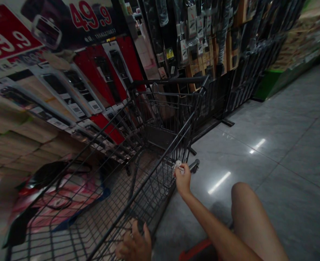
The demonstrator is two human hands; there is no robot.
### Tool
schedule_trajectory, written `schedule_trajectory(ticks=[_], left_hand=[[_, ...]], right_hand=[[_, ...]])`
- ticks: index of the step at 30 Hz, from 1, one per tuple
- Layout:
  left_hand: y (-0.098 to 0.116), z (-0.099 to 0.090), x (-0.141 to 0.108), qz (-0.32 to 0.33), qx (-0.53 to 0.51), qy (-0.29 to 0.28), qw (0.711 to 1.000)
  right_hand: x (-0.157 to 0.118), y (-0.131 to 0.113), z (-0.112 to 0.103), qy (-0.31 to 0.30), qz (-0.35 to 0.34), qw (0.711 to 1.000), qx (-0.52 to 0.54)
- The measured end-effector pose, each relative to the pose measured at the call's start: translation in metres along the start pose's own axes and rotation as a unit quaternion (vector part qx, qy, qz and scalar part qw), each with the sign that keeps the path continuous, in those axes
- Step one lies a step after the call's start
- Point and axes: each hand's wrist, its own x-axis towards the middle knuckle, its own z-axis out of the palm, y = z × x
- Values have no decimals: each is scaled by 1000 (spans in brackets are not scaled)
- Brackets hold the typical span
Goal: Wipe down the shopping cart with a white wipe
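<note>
A dark wire shopping cart (160, 167) stretches from the lower left to the middle of the view. My right hand (183, 180) is closed on a crumpled whitish cloth or tissue (178, 166), held against or close to the cart's side wires near a caster. Lower down, my left hand (136, 242) is beside the same side of the cart, its fingers apart and curved, with nothing visible in them. A small dark shape shows behind its fingertips, too unclear to name.
Racks of packaged belts (118, 63) stand behind the cart, under price signs (91, 16). Pink and black bags (67, 188) show through the wires at left. A green-based display (268, 84) is at the right. My bare knee (243, 195) is over the grey tiled floor.
</note>
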Motion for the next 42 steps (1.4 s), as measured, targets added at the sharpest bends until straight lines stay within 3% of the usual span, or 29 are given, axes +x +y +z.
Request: schedule_trajectory(ticks=[5,8,11,13,17,24,30,36,42], left_hand=[[-4,2,0,17,4,5,1000],[-4,3,0,3,5,-8,1000],[-1,5,-1,5,20,14,1000],[1,6,-3,-11,11,18,1000],[6,8,-8,-60,3,-32,998],[4,6,-5,-32,19,-8,999],[3,-3,7,48,92,23,994],[10,-9,13,32,96,9,995],[13,-16,16,21,84,-15,996]], right_hand=[[-5,43,-5,-1,43,999,-33],[-6,65,-7,-1,40,997,-63],[-3,75,-8,-5,25,996,-85],[0,76,-10,-19,10,995,-102],[6,72,-18,-66,-31,988,-134],[10,64,-26,-110,-81,975,-177],[8,74,-30,-48,9,984,-169],[1,78,-15,-36,84,990,-107],[-8,55,-3,-38,117,992,-40]])
